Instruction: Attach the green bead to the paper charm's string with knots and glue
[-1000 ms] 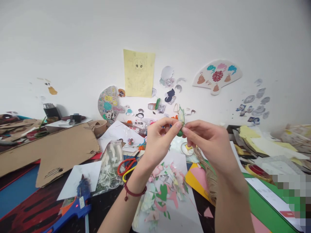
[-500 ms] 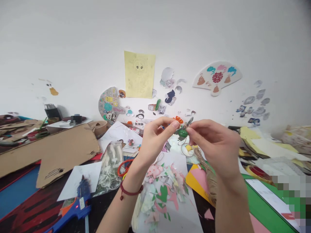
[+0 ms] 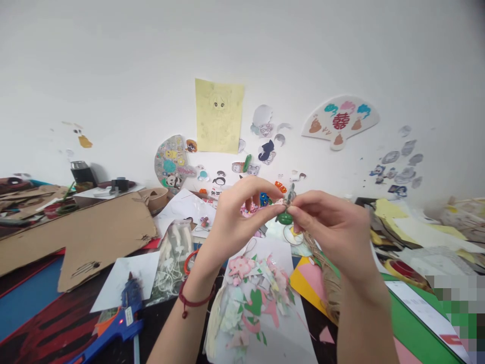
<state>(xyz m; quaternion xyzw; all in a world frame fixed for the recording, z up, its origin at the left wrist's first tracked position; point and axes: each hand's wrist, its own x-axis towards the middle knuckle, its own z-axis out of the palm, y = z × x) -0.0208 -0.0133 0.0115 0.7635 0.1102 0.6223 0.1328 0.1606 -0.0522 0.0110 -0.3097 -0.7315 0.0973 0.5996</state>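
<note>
In front of my chest, both hands meet around a small green ornament [image 3: 285, 218], rounded and glossy, with a greyish piece [image 3: 291, 191] sticking up above it. My left hand [image 3: 240, 222] is curved, its thumb and index fingertips closing at the top of the ornament. My right hand [image 3: 333, 227] pinches the same spot from the other side with thumb and forefinger. The fingertips hide the exact part being gripped. Below lie paper flowers and leaves [image 3: 254, 302] in pink, pale green and green on a white sheet [image 3: 286, 328].
A blue hot glue gun [image 3: 127, 323] with a red light lies at left on dark tabletop. Near it are cardboard [image 3: 109, 237], a plastic bag of cords [image 3: 174, 258] and white paper. Twine [image 3: 328, 283], coloured paper and a phone [image 3: 424, 318] are at right. Cutouts hang on the wall.
My left hand has shifted slightly left, its index finger arching higher, with the fingers now more curved. My right fingertips have moved a little left, closer to the left ones, at the ornament's top.
</note>
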